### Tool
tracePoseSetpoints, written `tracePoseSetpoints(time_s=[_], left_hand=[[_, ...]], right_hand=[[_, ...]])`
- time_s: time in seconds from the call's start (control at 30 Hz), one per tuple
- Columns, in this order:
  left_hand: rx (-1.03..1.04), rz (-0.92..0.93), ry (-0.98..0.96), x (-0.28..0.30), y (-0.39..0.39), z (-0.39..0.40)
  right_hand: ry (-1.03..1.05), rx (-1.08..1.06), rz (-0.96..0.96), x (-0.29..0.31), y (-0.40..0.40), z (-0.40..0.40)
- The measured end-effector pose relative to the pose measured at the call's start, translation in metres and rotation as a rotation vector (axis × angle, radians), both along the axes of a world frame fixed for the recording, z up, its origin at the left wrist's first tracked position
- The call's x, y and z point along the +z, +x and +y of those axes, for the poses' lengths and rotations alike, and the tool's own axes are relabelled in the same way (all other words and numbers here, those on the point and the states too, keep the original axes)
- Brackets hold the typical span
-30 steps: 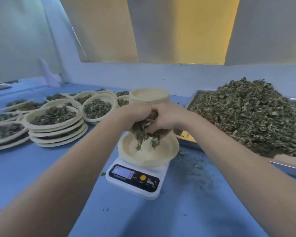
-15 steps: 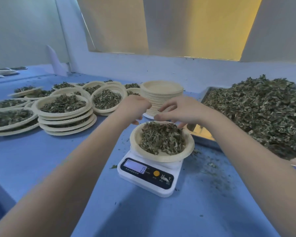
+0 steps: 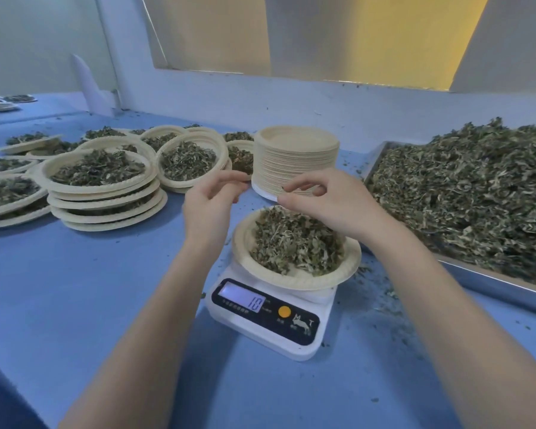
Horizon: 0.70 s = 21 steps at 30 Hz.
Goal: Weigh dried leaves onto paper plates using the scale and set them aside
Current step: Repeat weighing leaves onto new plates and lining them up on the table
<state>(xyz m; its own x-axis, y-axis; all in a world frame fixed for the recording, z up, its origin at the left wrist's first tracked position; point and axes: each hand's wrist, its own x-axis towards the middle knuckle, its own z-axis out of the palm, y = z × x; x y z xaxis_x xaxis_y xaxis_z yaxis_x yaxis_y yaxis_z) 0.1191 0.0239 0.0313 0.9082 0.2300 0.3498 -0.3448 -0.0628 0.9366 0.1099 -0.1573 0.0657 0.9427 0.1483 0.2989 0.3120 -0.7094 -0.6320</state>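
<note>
Item: paper plate [image 3: 294, 281] of dried leaves [image 3: 294, 243] on the scale [image 3: 268, 317], frame centre.
Hands: left [image 3: 211, 205] and right [image 3: 325, 202] hover above, fingers loosely curled, holding nothing visible.
Risk: a careless lift tips the heaped, light plate, scattering leaves over the tabletop [image 3: 106, 305].

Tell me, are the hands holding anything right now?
No. The left hand and the right hand both hover with loosely curled fingers above the plate of leaves on the scale, holding nothing.
</note>
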Motion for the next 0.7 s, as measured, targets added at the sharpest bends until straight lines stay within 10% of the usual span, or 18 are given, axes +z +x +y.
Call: tracePoseSetpoints(time_s=[0.37,0.7], left_hand=[[-0.054,0.088,0.013,-0.014,0.001,0.000],[-0.062,0.096,0.012,-0.018,0.001,0.003]], right_hand=[[-0.488,-0.002,0.166,0.006,-0.007,0.004],[-0.148,-0.090,-0.106,0.019,-0.007,-0.001]])
